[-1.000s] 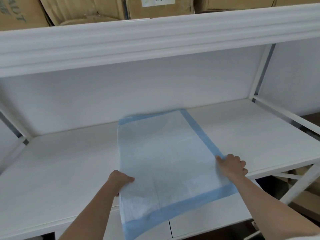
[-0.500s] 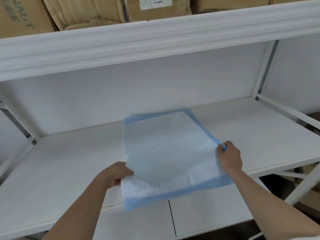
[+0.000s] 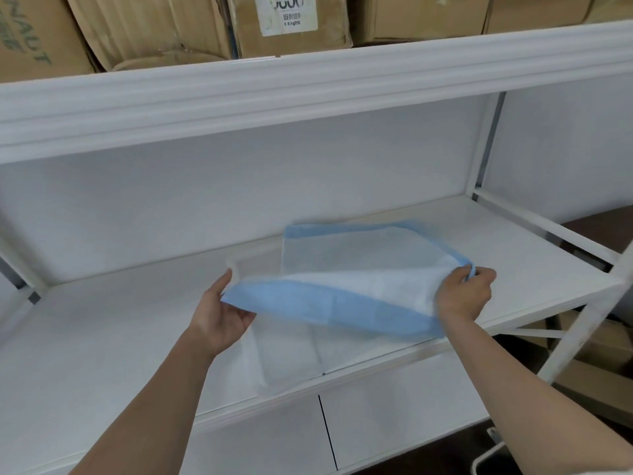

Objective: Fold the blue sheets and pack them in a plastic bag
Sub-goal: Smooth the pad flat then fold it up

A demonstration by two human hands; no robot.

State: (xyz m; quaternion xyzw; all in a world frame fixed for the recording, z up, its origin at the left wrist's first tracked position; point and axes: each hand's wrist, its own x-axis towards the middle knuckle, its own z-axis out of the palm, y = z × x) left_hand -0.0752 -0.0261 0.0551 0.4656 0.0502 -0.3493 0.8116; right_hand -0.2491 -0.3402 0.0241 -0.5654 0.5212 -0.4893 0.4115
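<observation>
Gripping the blue sheet (image 3: 342, 299), both hands fold it.

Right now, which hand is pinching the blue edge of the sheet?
The right hand: it pinches the blue sheet's blue border at the right edge. The left hand holds the lifted near corner.

The blue sheet (image 3: 346, 299) looks like thin, matt non-woven fabric — soft, with a paler quilted middle. The shelf (image 3: 102, 323) is smooth white-painted board; brown cardboard boxes (image 3: 294, 22) sit above — matt.
</observation>
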